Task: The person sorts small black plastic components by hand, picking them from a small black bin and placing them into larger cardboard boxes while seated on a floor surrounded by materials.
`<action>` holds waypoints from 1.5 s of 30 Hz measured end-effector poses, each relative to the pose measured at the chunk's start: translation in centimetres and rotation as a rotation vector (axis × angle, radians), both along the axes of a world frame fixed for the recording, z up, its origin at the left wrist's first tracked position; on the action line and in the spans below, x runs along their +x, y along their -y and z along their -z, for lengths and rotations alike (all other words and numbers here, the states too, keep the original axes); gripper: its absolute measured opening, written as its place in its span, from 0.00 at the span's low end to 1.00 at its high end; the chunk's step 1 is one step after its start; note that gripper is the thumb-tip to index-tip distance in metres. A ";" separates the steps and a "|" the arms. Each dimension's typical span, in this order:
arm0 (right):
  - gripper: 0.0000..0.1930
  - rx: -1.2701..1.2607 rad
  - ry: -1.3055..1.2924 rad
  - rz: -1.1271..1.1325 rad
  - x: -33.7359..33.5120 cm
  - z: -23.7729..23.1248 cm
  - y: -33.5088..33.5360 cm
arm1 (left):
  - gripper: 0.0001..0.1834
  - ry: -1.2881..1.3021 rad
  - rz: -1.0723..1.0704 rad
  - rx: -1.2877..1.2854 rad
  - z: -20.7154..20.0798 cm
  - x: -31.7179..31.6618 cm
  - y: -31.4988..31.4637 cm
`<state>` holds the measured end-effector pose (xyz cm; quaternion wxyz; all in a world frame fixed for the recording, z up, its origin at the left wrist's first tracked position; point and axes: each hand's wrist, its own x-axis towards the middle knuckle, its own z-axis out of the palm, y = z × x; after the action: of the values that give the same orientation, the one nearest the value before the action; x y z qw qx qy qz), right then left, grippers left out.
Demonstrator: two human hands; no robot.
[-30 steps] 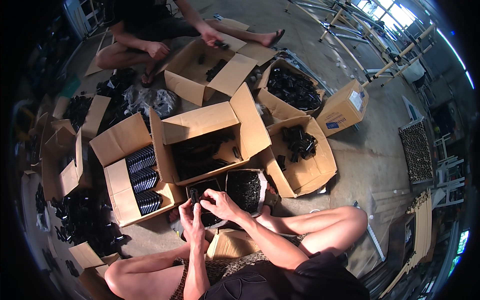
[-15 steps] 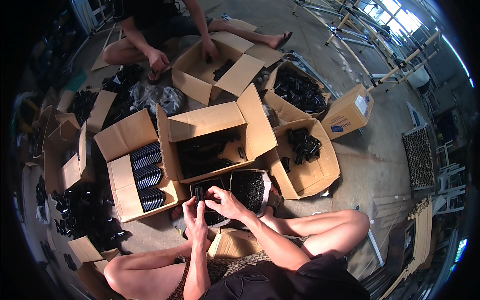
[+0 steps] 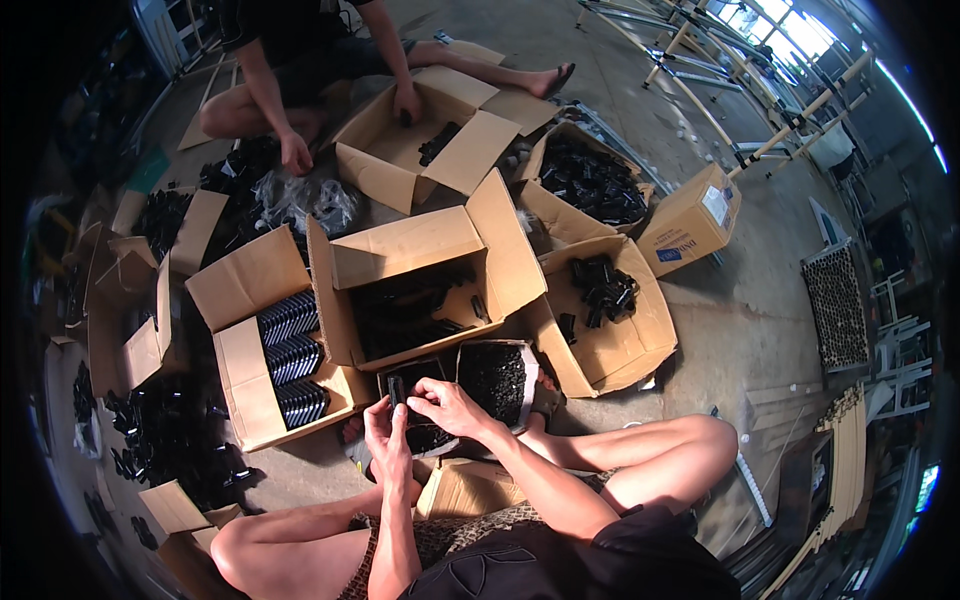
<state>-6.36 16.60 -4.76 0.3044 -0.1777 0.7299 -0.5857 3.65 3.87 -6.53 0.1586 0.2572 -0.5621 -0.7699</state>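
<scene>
Between the thumb and fingers of my left hand [image 3: 386,432] stands a small black plastic part [image 3: 396,388], held upright. My right hand [image 3: 446,408] is beside it, its thumb and fingertips pinched close to the part; whatever they hold is too small to make out. Just beyond both hands are two open containers: one with small black pieces [image 3: 492,385], the other partly covered by my hands, with dark pieces [image 3: 428,436] in it. A carton [image 3: 470,488] lies between my legs.
Ahead is a large open carton [image 3: 410,245] with black parts; left of it, a carton of neatly stacked parts [image 3: 292,355]. Another carton [image 3: 625,355] stands right. Loose black parts [image 3: 170,430] cover the left floor. Across from me a person's hand [image 3: 407,103] reaches into a carton.
My hands stay nearly in place around the black part, with slight finger movement. The other person's hand over the plastic bag has shifted a little. The whole view has moved slightly.
</scene>
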 end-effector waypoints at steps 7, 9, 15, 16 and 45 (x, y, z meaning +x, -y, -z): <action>0.20 0.027 0.177 -0.033 0.1 -1.0 -0.3 | 0.14 0.028 -0.021 -0.019 0.2 -0.2 0.2; 0.22 -0.008 0.374 -0.141 -0.4 -2.5 -1.0 | 0.14 0.041 -0.009 -0.021 0.1 -0.2 0.3; 0.17 -0.024 0.455 -0.202 -1.0 1.0 -2.8 | 0.15 0.169 0.178 -0.006 -0.7 -0.6 0.3; 0.17 -0.028 0.486 -0.187 -1.0 1.5 -3.1 | 0.15 0.186 0.194 -0.010 -0.5 -0.6 0.2; 0.13 -0.219 0.172 0.741 -8.1 -2.6 -14.2 | 0.11 0.777 0.089 -1.337 5.3 -2.9 15.7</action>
<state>-14.50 30.85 -2.13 0.1116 0.1160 0.6497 -0.7430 0.77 -11.83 -11.85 0.0402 0.3357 -0.9325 -0.1271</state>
